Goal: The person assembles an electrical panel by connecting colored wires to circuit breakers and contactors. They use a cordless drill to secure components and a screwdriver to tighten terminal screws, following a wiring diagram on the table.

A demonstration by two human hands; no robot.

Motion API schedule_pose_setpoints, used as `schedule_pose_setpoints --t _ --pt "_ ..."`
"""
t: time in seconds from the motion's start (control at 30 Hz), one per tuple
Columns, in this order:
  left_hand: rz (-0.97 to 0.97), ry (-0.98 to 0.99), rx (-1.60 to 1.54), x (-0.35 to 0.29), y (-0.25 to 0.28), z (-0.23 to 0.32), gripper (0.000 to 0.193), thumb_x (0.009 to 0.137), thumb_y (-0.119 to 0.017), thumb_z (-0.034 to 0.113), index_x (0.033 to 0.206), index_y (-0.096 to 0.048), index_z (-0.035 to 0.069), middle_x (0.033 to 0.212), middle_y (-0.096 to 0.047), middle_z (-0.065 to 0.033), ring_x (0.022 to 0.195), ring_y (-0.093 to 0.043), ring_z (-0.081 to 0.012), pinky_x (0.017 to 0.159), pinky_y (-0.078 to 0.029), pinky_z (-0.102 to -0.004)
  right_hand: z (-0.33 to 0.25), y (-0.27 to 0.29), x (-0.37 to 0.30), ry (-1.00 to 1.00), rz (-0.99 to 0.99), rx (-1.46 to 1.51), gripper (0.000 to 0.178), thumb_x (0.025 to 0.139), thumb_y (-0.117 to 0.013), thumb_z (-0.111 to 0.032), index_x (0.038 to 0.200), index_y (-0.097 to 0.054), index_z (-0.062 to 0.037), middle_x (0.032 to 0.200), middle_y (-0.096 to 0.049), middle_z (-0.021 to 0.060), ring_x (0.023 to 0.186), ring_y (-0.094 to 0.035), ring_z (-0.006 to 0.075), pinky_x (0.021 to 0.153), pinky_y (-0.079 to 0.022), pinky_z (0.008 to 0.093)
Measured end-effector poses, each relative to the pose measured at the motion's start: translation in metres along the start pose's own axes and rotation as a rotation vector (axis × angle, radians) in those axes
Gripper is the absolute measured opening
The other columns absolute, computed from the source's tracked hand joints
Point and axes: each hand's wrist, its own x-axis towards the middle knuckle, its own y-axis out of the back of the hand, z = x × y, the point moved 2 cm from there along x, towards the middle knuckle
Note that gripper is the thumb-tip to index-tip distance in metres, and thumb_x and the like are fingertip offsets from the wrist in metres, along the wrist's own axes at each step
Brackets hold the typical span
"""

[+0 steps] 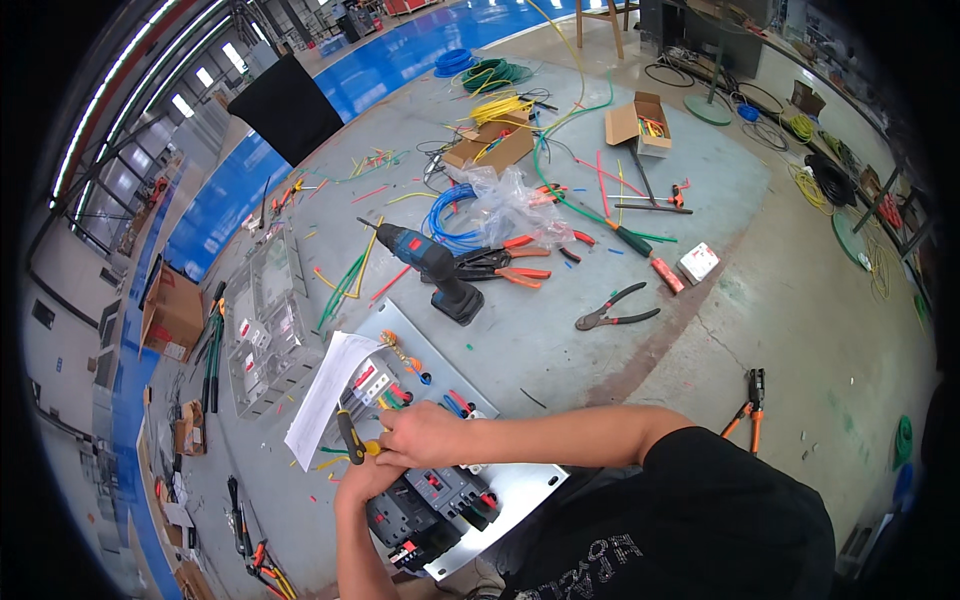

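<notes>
In front of me lies a metal mounting plate carrying dark grey circuit breakers, with a smaller white breaker farther up. My right hand is closed over the wiring between them, its fingers against a yellow-and-black-handled tool whose working end is hidden. Just below it, my left hand is closed, fingertips close to the right ones; what it holds is hidden. Short green and yellow wires show around the hands. A white paper sheet rests on the plate's left part.
Beyond the plate stand a cordless drill, orange-handled pliers and cutting pliers. Transparent covers lie left. Wire coils, cardboard boxes and a plastic bag sit farther off. A crimping tool is at right.
</notes>
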Motion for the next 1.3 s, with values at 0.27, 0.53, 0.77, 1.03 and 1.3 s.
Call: schedule_pose_setpoints --t 0.27,0.53,0.77,1.03,1.3 --pt "-0.05 -0.222 0.003 0.013 -0.005 -0.02 0.025 0.088 -0.079 0.025 0.101 -0.076 0.004 0.091 -0.077 -0.0165 0.082 -0.075 -0.0283 0.075 -0.057 -0.0394 0.002 -0.007 0.009 0.104 -0.204 -0.029 0.027 0.094 -0.071 -0.028 0.106 -0.074 -0.0036 0.09 -0.063 0.0156 0.078 -0.069 0.036 0.07 -0.056 0.0477" --pt "-0.078 -0.191 -0.274 0.005 -0.004 -0.036 0.026 0.085 -0.082 0.024 0.102 -0.077 0.006 0.091 -0.078 -0.0134 0.085 -0.074 -0.0261 0.08 -0.057 -0.0391 -0.01 0.004 0.012 0.013 -0.221 0.119 0.047 0.098 -0.067 -0.044 0.137 -0.068 -0.0168 0.087 -0.064 0.0145 0.075 -0.069 0.0379 0.067 -0.055 0.0484" --pt "-0.073 -0.076 -0.142 0.006 -0.003 -0.024 0.031 0.085 -0.083 0.03 0.103 -0.077 0.006 0.099 -0.078 -0.0137 0.092 -0.074 -0.029 0.085 -0.057 -0.0416 -0.009 -0.008 0.014 0.042 -0.167 -0.135 0.044 0.099 -0.065 -0.049 0.122 -0.074 -0.0123 0.084 -0.063 0.0141 0.074 -0.069 0.036 0.064 -0.054 0.0487" --pt "-0.096 -0.034 -0.02 0.008 0.004 -0.002 0.041 0.087 -0.083 0.038 0.114 -0.076 0.009 0.111 -0.079 -0.0104 0.105 -0.074 -0.0275 0.089 -0.057 -0.0405 0.003 -0.003 0.016 0.056 -0.221 -0.091 0.031 0.093 -0.072 -0.033 0.096 -0.075 -0.0021 0.087 -0.064 0.0167 0.079 -0.069 0.0369 0.069 -0.055 0.0496" --pt "-0.1 -0.23 -0.251 0.01 -0.008 -0.049 0.042 0.084 -0.083 0.037 0.11 -0.072 0.006 0.104 -0.077 -0.0123 0.099 -0.073 -0.0267 0.088 -0.056 -0.0425 -0.004 0.009 0.021 0.054 -0.294 0.145 0.025 0.091 -0.072 -0.027 0.101 -0.074 -0.0043 0.095 -0.068 0.0172 0.089 -0.07 0.0393 0.08 -0.056 0.0503"
